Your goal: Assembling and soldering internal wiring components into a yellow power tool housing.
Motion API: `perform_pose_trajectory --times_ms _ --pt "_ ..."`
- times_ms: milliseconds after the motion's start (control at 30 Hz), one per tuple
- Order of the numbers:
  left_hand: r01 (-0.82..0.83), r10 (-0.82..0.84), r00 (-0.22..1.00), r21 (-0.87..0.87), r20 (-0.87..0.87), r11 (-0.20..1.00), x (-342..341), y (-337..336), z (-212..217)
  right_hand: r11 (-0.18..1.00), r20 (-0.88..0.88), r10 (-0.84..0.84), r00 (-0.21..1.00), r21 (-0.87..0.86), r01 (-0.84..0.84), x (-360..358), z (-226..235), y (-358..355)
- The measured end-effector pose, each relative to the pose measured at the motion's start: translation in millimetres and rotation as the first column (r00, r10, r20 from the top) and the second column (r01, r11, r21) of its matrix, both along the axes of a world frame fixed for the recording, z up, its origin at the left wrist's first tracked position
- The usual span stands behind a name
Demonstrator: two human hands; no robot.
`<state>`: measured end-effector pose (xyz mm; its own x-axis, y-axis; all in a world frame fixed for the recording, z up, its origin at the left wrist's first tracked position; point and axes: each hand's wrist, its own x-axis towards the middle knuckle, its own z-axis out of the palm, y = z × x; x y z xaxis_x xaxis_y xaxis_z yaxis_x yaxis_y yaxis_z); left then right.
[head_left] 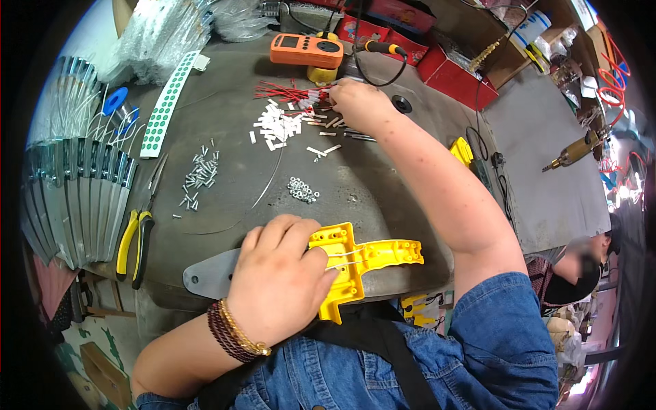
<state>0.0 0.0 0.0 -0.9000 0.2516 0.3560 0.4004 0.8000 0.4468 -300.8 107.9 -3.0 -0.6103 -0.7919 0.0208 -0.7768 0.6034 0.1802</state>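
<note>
Near the table's front edge, my left hand is closed over a yellow plastic housing half with screw holes and an open inner side. Two pale wires run inside the housing. A flat grey blade-like plate with a hole sticks out to the left from under that hand. My right hand is stretched to the far middle of the table, fingers curled down at a bundle of small red-wired parts; what the fingertips pinch is hidden. Beside them lies a pile of short white sleeves.
Screws and nuts lie in small heaps mid-table. Pliers with yellow-black handles and a stack of grey plates are at the left. An orange multimeter stands at the back; an electric screwdriver hangs at the right.
</note>
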Motion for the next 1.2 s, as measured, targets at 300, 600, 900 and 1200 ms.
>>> perform_pose_trajectory --times_ms 300,600,900,1200 --pt "-0.01 0.006 1.0 0.173 0.021 0.985 1.2 -2.8 -9.7 0.991 -0.073 -0.088 0.993 0.093 0.094 30.2 49.6 28.8" --pt "-0.096 0.075 0.992 0.214 0.103 0.972 -2.5 -4.4 -3.3 0.961 0.094 -0.113 0.989 -0.241 0.132 -0.6 14.2 -41.8" --pt "0.03 -0.054 0.963 0.094 0.263 0.995 -32.3 -21.8 -1.1 0.904 0.706 -0.188 0.683 -0.147 0.401 -5.9 36.2 -32.8" --pt "-0.03 -0.103 0.91 0.31 0.403 0.95 -53.0 -24.7 -6.6 0.742 0.898 0.439 -0.013 -0.354 0.569 46.5 44.6 36.3"
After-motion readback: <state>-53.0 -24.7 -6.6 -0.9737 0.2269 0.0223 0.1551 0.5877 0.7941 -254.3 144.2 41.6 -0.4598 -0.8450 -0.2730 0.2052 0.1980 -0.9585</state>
